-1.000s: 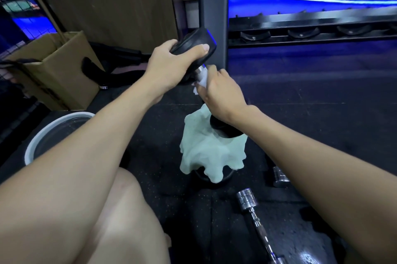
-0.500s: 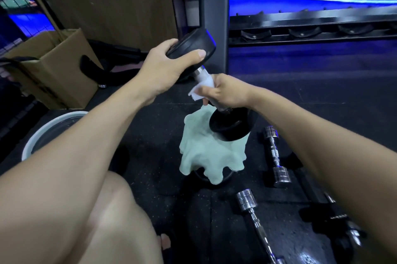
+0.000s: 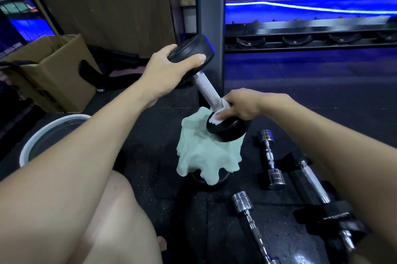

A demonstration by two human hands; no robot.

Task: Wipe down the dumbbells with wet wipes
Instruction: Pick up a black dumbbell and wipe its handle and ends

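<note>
Hard to make out beneath the draped pale green cloth point(image 3: 206, 156): only a dark rounded base peeks out below its hem. Cut off at the lower edge: a chrome bar point(image 3: 250, 218) and a black hex dumbbell point(image 3: 322, 205), partly hidden by the right forearm. Held tilted above the rubber floor point(image 3: 150, 178): a black round-headed dumbbell point(image 3: 207, 89) with knurled steel handle, upper head gripped in the left hand point(image 3: 169, 68), fingers curled over its rim. Right hand point(image 3: 240, 107) pinching a white wet wipe point(image 3: 217, 120) against the lower head, beside the handle's base. Small chrome dumbbell point(image 3: 269, 156) lying to the right. White-rimmed basin point(image 3: 40, 135), contents unclear; open cardboard box point(image 3: 53, 70), inside hidden
</note>
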